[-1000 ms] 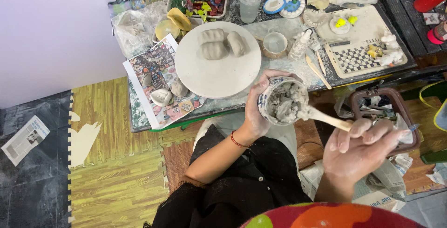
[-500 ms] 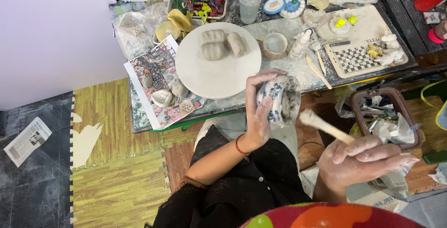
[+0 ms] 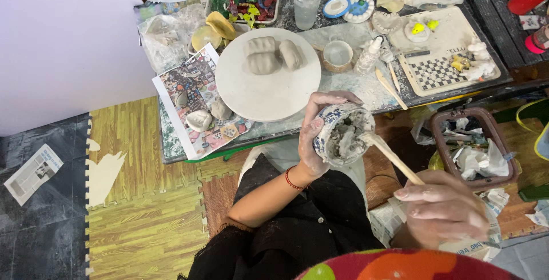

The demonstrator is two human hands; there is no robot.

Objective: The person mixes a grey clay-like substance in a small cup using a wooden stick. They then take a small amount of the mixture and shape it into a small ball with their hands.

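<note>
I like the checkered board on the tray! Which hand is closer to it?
Left. The left hand, holding the cup, is nearer the checkered board; the right hand is lower, farther away.

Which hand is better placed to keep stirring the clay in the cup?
Right. The right hand grips the wooden stick, tip inside the cup; the left hand holds the cup.

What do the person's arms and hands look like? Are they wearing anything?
The left hand is smeared with pale grey clay, and a thin red bracelet circles its wrist. The forearm is bare, and a black sleeve starts near the elbow. The right hand is also dusted with clay, fingers included. No gloves, rings or watch show on either hand.
</note>
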